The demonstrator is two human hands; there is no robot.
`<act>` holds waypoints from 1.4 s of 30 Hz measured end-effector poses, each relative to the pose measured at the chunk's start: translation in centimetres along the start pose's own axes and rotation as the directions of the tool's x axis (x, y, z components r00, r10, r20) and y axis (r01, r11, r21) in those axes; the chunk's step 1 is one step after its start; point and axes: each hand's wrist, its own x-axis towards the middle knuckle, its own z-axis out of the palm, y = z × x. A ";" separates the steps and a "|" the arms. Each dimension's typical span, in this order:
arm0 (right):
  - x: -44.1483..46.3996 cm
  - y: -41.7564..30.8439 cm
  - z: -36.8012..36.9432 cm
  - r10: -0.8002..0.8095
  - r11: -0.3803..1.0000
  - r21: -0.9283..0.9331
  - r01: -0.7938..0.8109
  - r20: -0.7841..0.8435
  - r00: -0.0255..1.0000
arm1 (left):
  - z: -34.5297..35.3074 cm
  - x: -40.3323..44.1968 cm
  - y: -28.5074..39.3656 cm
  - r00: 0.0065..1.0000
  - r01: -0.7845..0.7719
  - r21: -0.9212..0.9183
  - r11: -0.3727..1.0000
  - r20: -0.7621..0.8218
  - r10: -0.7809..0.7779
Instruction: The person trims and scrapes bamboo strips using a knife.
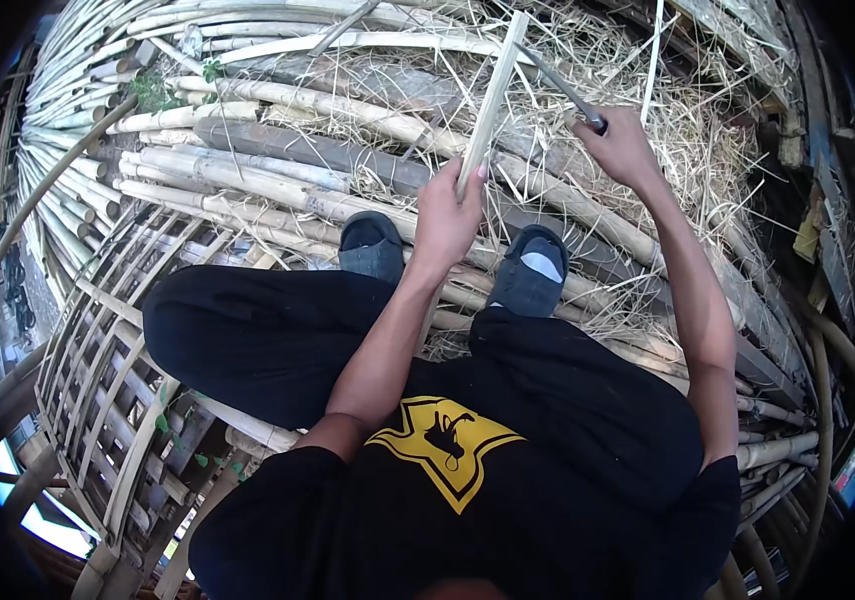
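My left hand (448, 220) is closed round the lower end of a pale, flat bamboo strip (493, 100), which points up and slightly right, away from me. In my right hand (620, 145) is the handle of a knife (560, 82) with a narrow dark blade. The blade slants up and left, and its tip lies close to the upper part of the strip; I cannot tell whether they touch. Thin bamboo shavings (698, 200) lie in a heap below and around my right hand.
Long bamboo poles (278, 180) cover the ground ahead, with more stacked at the left (58, 170). A woven bamboo lattice (118, 370) stands by my left knee. My feet, in dark sandals (528, 280), rest among the poles. Dark planks (823, 150) rise at the right.
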 end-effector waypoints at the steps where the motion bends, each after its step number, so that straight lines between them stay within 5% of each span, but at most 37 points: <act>1: -1.0 -2.3 0.7 -0.089 0.996 0.034 0.088 0.038 0.995 | 0.0 0.1 0.1 0.999 0.033 -0.019 0.999 0.020 -0.033; 5: -1.9 -5.6 3.1 -0.303 0.952 0.076 0.296 0.125 0.945 | 0.0 0.1 0.3 1.000 0.000 -0.015 1.000 0.028 0.001; 11: -0.6 -4.9 4.6 -0.136 0.973 -0.168 0.159 0.140 0.981 | 0.2 -0.5 1.1 0.974 -0.210 0.223 0.952 -0.033 0.223; 21: 3.4 -3.3 2.8 -0.143 0.922 -0.362 0.136 0.008 0.990 | -0.6 0.2 3.3 0.986 -0.146 0.285 0.947 -0.030 0.161; 23: 6.1 -0.9 0.0 0.301 0.951 -0.082 -0.297 0.030 0.953 | -0.3 -0.7 3.3 0.985 -0.150 0.262 0.953 -0.042 0.167; 25: 7.8 7.5 -6.6 0.491 0.853 -0.026 -0.521 -0.298 0.819 | -0.7 -2.8 2.9 0.992 -0.127 0.240 0.962 0.010 0.128; 28: 7.1 15.9 -13.0 0.588 0.784 0.097 -0.613 -0.429 0.685 | -0.8 -1.4 1.6 0.974 -0.223 0.198 0.955 0.006 0.226; 30: 5.2 15.9 -12.3 0.480 0.846 0.053 -0.531 -0.511 0.713 | -0.7 -0.4 2.0 0.989 -0.148 0.016 0.989 0.014 0.148; 32: 3.2 13.2 -9.1 0.354 0.935 0.124 -0.332 -0.380 0.855 | -1.0 -0.3 2.3 0.955 0.220 -0.411 0.885 0.276 -0.109; 36: 1.3 3.6 -1.4 0.062 0.995 0.086 -0.051 -0.127 0.990 | -0.3 -0.1 2.0 0.945 0.270 -0.471 0.840 0.298 -0.136; 42: -0.5 -4.6 2.8 -0.161 0.984 -0.063 0.168 0.114 0.980 | -0.7 0.0 2.3 0.904 0.340 -0.537 0.772 0.412 -0.112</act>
